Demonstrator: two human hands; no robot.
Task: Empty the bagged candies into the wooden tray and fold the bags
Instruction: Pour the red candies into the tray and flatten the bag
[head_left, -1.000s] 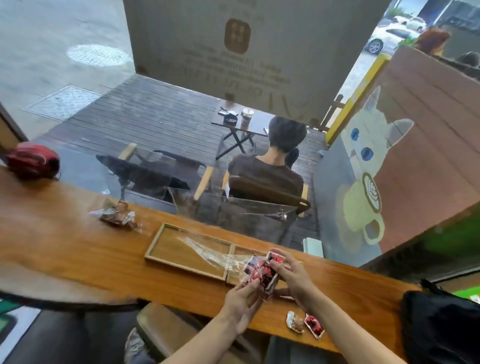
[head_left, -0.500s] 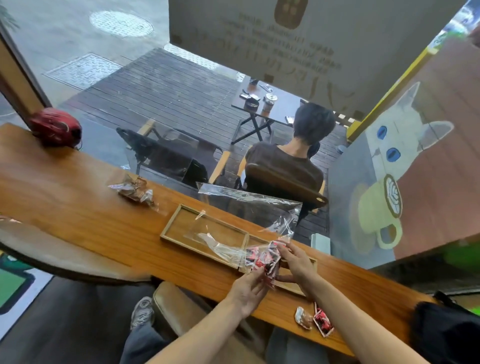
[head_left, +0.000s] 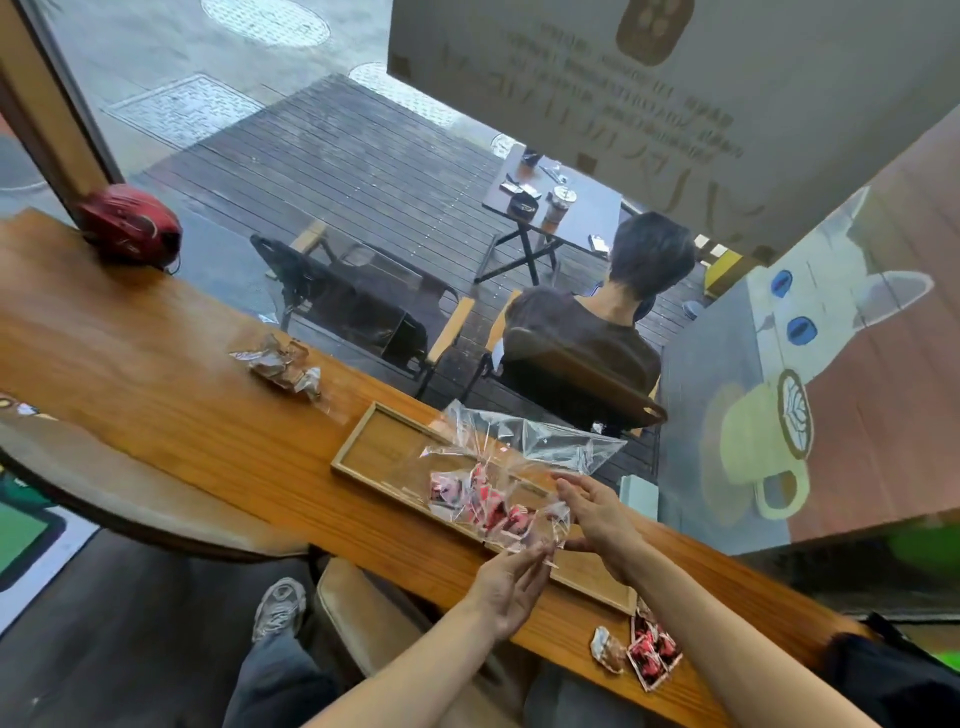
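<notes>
candy bag over the tray

head cam: clear bag (head_left: 498, 467) of red candies (head_left: 483, 501) lies across the wooden tray (head_left: 374, 447); left hand (head_left: 506, 584) pinches its near corner; right hand (head_left: 597, 512), fingers spread, just beside it, gripping nothing.

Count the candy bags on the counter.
3. One clear bag of red candies over the tray, at the hands; one brown-candy bag farther left; one small pile near the right edge, possibly more than one bag.

On my bench (head_left: 156, 374), tray (head_left: 374, 452) central: bagged sweets (head_left: 283, 364) lie left of it, loose sweets (head_left: 644, 649) right, near edge.
</notes>
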